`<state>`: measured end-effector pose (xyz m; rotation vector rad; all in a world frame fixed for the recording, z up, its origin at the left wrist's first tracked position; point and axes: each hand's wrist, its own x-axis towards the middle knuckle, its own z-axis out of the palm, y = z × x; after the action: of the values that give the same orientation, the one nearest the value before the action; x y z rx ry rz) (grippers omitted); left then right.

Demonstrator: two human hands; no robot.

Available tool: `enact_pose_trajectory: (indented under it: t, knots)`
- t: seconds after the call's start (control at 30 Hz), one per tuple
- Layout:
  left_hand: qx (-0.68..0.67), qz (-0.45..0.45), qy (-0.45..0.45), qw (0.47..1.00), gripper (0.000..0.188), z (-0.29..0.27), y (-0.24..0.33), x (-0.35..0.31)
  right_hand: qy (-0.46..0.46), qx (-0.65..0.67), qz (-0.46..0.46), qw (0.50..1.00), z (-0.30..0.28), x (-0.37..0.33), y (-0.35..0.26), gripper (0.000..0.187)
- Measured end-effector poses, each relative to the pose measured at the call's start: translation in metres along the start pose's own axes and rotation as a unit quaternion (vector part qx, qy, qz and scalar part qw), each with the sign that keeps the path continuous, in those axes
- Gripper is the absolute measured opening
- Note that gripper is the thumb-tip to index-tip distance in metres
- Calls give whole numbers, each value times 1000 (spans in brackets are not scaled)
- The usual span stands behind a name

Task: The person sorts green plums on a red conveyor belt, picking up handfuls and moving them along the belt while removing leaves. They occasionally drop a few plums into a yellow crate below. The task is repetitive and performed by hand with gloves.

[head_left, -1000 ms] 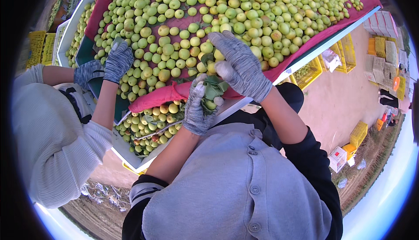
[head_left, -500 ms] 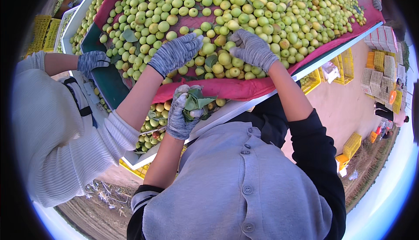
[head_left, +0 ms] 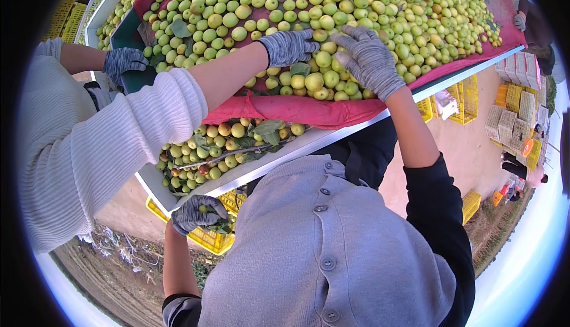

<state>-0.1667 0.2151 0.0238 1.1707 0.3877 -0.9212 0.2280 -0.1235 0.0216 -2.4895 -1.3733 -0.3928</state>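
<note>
Small round green-yellow fruit (head_left: 332, 15) cover a sloping red cloth (head_left: 297, 108). My right hand (head_left: 373, 65), in a grey knit glove, lies over the fruit near the cloth's front edge, fingers outstretched and apart. Down at the left, my gloved left hand (head_left: 199, 214) is closed round some green leaves (head_left: 223, 227) and a small green fruit (head_left: 205, 209). It is above a yellow crate (head_left: 214, 242), just outside the white-edged tray (head_left: 157, 190). Inside that tray are fruit, loose leaves (head_left: 268, 130) and a thin stick (head_left: 222, 157).
At my left, a co-worker in a white ribbed sweater (head_left: 113, 143) reaches across, one gloved hand (head_left: 289, 48) beside my right hand, the other (head_left: 124, 64) on the green board. Yellow crates (head_left: 466, 98) stand below at right, with stacked crates (head_left: 516, 107) and people farther off.
My left hand has moved from the red cloth's edge down and left with the leaves, past the tray. My right hand has shifted right and spread its fingers. The co-worker's arm reaches farther right.
</note>
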Motion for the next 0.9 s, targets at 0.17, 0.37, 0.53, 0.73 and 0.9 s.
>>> enact_pose_trajectory:
  t: [0.17,0.37,0.53,0.73,0.9]
  knots:
    - [285,-308,-7,908,17,5,-135,-44,-493,74,70,864,7,-19,-16,28]
    - [477,-538,217,660,35,-2,-216,-72,-371,171,131,903,45,-24,-47,39]
    - [477,-579,146,645,75,4,-243,-95,-171,171,143,960,57,22,-42,52]
    - [415,-532,47,737,49,19,-302,-56,-156,-57,236,957,34,17,62,72]
    - [508,-430,10,746,33,46,-214,26,-152,23,271,950,71,17,43,83]
